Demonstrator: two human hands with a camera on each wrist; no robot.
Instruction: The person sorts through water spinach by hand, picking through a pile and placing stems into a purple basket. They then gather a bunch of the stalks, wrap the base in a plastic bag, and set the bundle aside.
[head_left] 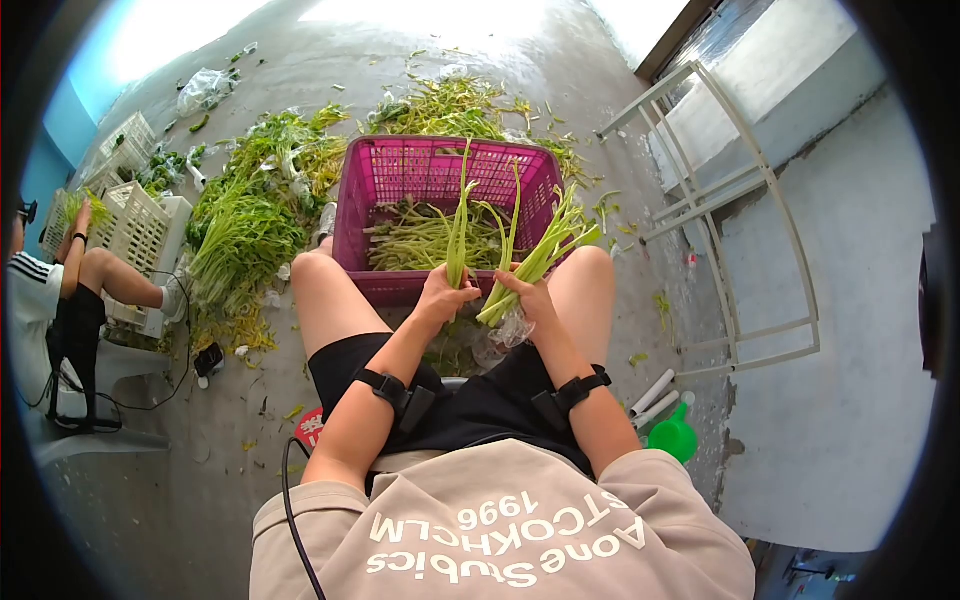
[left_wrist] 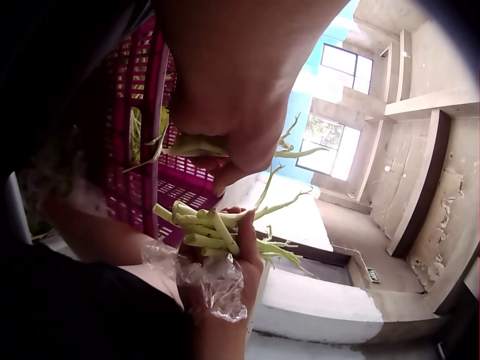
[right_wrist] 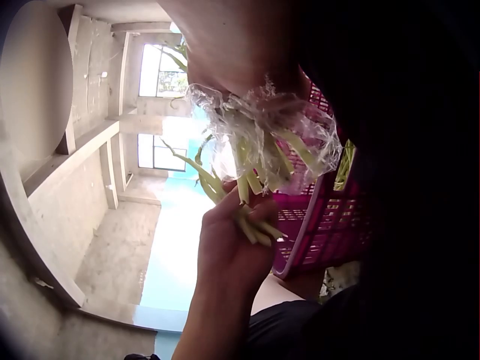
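In front of the person's lap, the left hand (head_left: 445,298) grips a few pale green celery stalks (head_left: 458,240) that point up and away. Close beside it, the right hand (head_left: 530,300) holds a thicker bunch of celery stalks (head_left: 545,248), fanned out to the right. Crumpled clear plastic (left_wrist: 223,289) hangs about the right hand, below the cut stalk ends (left_wrist: 206,229). Just beyond both hands stands a magenta plastic crate (head_left: 350,215) with a layer of stalks (head_left: 430,240) lying in it. In the right wrist view the plastic (right_wrist: 262,135) covers much of the right hand's bunch.
Leafy green heaps (head_left: 250,230) lie on the floor left of the crate and behind it. A metal frame (head_left: 715,220) stands at the right, with a green plastic object (head_left: 673,436) nearer. Another person (head_left: 60,290) sits at the left by pale crates (head_left: 135,225); a cable crosses the floor there.
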